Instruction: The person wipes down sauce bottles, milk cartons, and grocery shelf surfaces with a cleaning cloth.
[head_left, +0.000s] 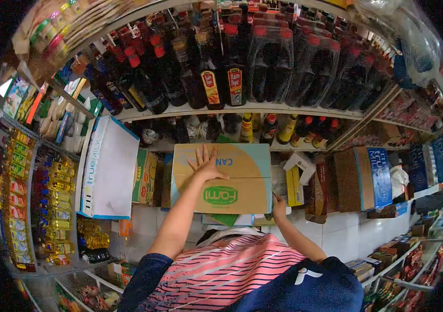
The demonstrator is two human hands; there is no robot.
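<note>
A cardboard carton (250, 197) with a green "Fami" logo and light blue panels lies in front of me, its lettering upside down. My left hand (209, 167) rests flat on its top with the fingers spread. At the carton's right edge is my right hand (279, 206), its fingers closed. A small dark tip shows above those fingers, beside the carton's side; I cannot make out what it belongs to. Under the carton's near edge, a green and white piece (226, 219) sticks out.
Shelves (190, 112) of dark sauce bottles (236, 78) stand ahead. A "TH true MILK" carton (112, 171) is on the left, another (377, 177) on the right. Oil bottles (57, 208) line the far left. Small yellow and white boxes (296, 182) stand right of the carton.
</note>
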